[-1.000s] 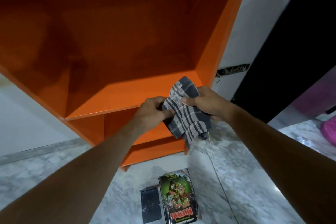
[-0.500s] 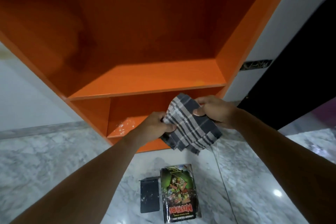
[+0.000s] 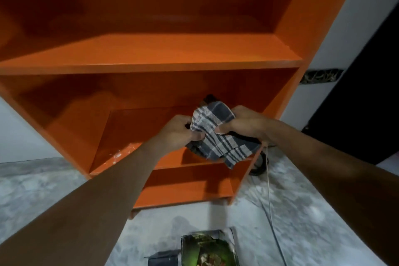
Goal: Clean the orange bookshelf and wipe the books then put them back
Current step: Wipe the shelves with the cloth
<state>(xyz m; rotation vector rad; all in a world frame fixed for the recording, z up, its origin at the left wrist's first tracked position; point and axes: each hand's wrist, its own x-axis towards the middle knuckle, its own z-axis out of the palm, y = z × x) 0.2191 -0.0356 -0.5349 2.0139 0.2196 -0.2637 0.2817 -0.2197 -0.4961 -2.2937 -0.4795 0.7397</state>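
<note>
Down at 6 o'clock in the head view, on the grey marbled floor (image 3: 32,190), a book (image 3: 209,248) with a green illustrated cover lies flat. A dark flat object (image 3: 162,260) lies just beside it at its 9 o'clock. A thin white cord (image 3: 268,179) runs across the floor toward 5 o'clock, past a black coiled cable (image 3: 259,168) at the right foot of the orange bookshelf (image 3: 151,65). A white wall (image 3: 336,39) and a black panel (image 3: 367,103) fill 2 to 3 o'clock. Both forearms come in from 7 and 4 o'clock and cross in front of the lower shelves.

The bottom edge cuts off the book and the dark object, and I cannot tell what that object is. The bookshelf's top runs out of frame and its upper compartment sits in deep shadow.

The bookshelf is glossy, with white specks (image 3: 121,153) on the board at 8 o'clock of centre. A crumpled cloth (image 3: 218,134), grey with white stripes, is held in front of the middle compartment, just toward 3 o'clock of centre. The left hand (image 3: 177,134) pinches its left edge. The right hand (image 3: 244,125) grips its right side, thumb across the front. One corner hangs toward 5 o'clock.
</note>
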